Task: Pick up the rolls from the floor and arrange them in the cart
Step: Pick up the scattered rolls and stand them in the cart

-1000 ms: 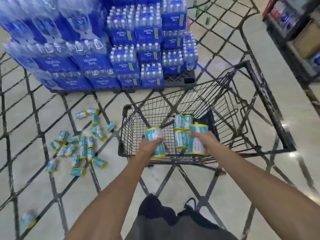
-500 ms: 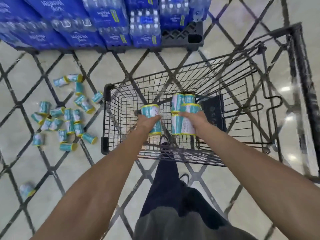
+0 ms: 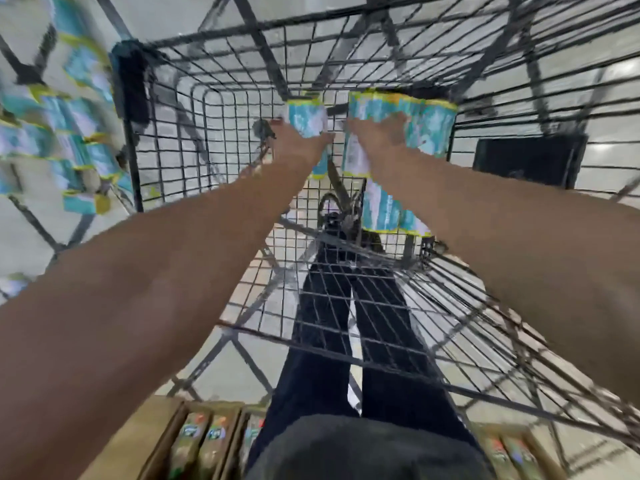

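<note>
Both my arms reach down deep into the black wire cart (image 3: 221, 133). My left hand (image 3: 298, 142) is closed around one teal roll with yellow rims (image 3: 308, 117), held upright low inside the basket. My right hand (image 3: 379, 135) grips another teal roll (image 3: 356, 157) pressed against a group of teal rolls (image 3: 422, 123) standing in the cart. More of those rolls (image 3: 391, 213) show below my right wrist on the cart's mesh floor. Everything is motion-blurred.
Several teal rolls (image 3: 69, 133) lie scattered on the tiled floor left of the cart. Cardboard boxes of goods (image 3: 201, 441) sit at the bottom edge behind my legs (image 3: 346, 341). A dark panel (image 3: 526, 164) hangs on the cart's right side.
My head has tipped sharply downward and closer; both hands have sunk lower into the cart with their rolls. The pallet of water bottles has left the view.
</note>
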Available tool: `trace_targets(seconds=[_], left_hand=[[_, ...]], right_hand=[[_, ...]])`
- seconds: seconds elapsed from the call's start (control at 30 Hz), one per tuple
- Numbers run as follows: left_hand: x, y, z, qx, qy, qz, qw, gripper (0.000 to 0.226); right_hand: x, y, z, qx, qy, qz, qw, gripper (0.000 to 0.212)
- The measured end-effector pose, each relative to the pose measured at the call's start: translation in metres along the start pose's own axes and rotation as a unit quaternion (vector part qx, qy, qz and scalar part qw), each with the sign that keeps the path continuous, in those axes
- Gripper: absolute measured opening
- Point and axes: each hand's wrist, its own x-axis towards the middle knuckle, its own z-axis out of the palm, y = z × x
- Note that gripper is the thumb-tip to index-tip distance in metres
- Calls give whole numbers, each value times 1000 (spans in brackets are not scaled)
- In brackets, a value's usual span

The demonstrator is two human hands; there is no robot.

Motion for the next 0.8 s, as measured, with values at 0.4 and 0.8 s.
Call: trace_targets(seconds=[0.4, 0.8], left_hand=[[43, 12, 15, 81, 37, 33, 995, 86], [-70, 16, -59, 202, 8, 165, 965, 54]], right_hand=[[52, -1, 17, -93, 45, -62, 993, 55], [-94, 4, -56, -219, -9, -192, 957, 39]])
